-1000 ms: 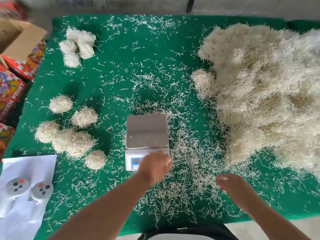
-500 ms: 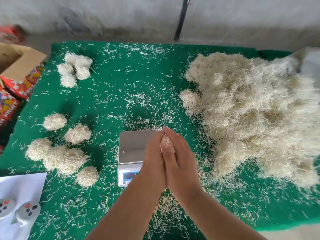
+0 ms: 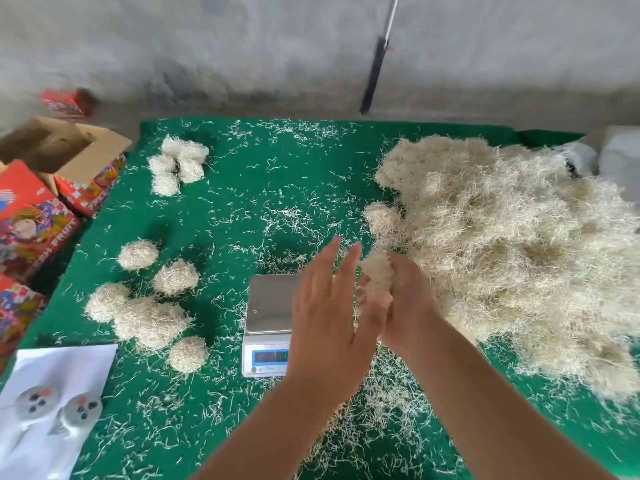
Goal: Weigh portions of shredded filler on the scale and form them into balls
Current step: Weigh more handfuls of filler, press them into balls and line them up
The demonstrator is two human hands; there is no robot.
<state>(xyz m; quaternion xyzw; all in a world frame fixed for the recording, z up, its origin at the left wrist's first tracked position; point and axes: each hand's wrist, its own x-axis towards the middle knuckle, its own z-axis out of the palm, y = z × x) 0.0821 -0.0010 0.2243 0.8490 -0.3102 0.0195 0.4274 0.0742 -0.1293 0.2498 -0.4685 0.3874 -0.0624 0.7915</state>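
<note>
Both hands are raised over the green mat, palms facing each other. The left hand has straight, spread fingers pressing a clump of filler against the right hand, whose fingers curl round the clump. The scale, with a bare steel plate, sits just left of the hands and is partly hidden by the left one. Big filler pile at right; finished balls at left.
</note>
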